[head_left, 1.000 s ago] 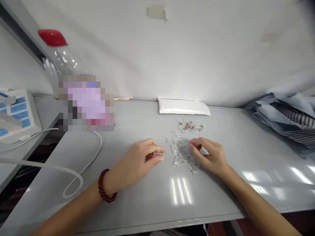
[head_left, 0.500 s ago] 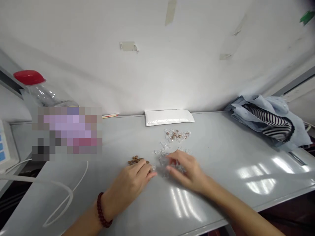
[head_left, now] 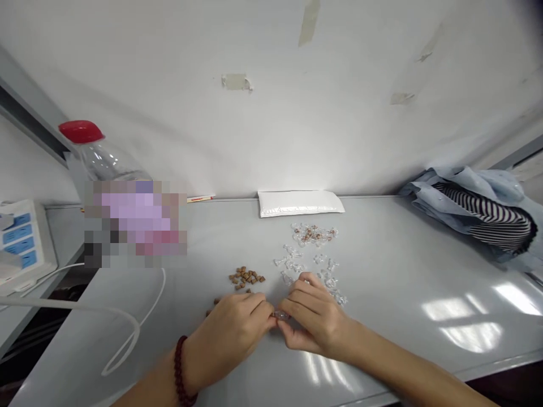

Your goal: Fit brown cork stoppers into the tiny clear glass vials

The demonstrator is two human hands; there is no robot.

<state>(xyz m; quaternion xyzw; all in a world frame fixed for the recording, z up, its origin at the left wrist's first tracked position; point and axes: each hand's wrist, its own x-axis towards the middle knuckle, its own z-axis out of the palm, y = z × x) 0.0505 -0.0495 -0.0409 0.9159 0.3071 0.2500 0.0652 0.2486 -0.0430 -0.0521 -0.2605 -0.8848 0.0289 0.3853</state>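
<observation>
Right hand [head_left: 320,319] pinches a small clear piece [head_left: 281,315], well in front of the white packet [head_left: 301,203]. Left hand [head_left: 241,319] meets its end; can't tell from here what those fingers grip. Brown bits [head_left: 246,277] lie front-left of the packet, loose clear pieces [head_left: 331,277] in front.

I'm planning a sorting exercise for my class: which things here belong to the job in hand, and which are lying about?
In the job:
clear piece pinched by left hand and right hand
loose clear pieces
cork-like brown pieces
clear pieces with brown bits

Apparently lying about:
white packet
red-capped bottle
blue and striped clothing
white cable
blue-labelled box
</observation>
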